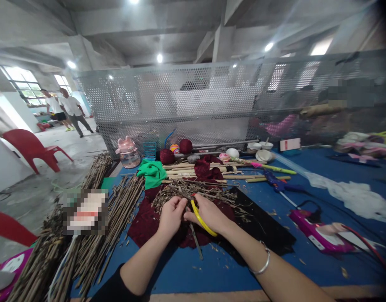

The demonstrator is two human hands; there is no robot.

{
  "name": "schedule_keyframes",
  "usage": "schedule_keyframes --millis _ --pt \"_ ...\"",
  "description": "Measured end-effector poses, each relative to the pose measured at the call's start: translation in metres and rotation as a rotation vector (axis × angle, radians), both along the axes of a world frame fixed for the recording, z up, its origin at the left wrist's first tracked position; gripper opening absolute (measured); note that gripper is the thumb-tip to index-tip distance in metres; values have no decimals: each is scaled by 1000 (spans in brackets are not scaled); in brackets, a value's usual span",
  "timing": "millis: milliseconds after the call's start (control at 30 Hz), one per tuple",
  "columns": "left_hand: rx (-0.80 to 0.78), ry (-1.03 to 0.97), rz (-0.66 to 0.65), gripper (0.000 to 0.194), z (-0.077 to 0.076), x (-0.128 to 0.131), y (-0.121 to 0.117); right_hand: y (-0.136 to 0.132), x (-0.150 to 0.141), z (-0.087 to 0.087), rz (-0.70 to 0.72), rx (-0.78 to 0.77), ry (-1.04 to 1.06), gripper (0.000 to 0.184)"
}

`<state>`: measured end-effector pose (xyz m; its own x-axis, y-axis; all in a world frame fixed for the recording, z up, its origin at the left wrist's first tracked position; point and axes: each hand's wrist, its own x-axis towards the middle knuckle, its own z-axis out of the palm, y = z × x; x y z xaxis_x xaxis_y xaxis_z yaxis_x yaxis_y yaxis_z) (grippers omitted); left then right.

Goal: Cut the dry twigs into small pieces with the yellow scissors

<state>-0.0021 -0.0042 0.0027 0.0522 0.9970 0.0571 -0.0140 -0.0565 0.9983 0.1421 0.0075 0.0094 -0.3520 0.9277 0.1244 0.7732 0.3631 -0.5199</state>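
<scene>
Across blue tabletop (pixel 186 281), nearest you: stick (pixel 196 243) at near edge of maroon cloth (pixel 145 222). Above cloth, your right grip (pixel 208 213) closed round yellow scissors (pixel 197 214), blades pointing left and away. Your left grip (pixel 171 214) just beside blades; can't tell whether closed on anything. Dried twigs (pixel 163 197) heaped just beyond. Farther: green cloth (pixel 152 171), maroon balls (pixel 186 146), then mesh screen (pixel 180 100).

Yellow-handled scissors (pixel 199 219), tilted, beside a thin dry stem (pixel 196 243).
</scene>
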Motion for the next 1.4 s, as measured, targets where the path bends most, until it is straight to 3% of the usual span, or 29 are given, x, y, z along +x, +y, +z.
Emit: schedule_keyframes --millis 433,633,900,1167,1400 --pt "-13 16 21 30 -1 -2 1 1 -3 -3 -84 -78 -11 42" --pt "-12 4 -26 31 -4 -4 5 2 -3 -1 -99 12 -103 45" --pt "-31 -14 -39 31 -3 -3 4 2 -3 -3 -97 -59 -7 39" --pt "-78 -20 -36 31 -5 -3 4 7 -2 -17 -74 -123 158 36" --pt "-145 -60 -80 37 -3 -4 3 9 -1 -11 -95 -56 83 38"
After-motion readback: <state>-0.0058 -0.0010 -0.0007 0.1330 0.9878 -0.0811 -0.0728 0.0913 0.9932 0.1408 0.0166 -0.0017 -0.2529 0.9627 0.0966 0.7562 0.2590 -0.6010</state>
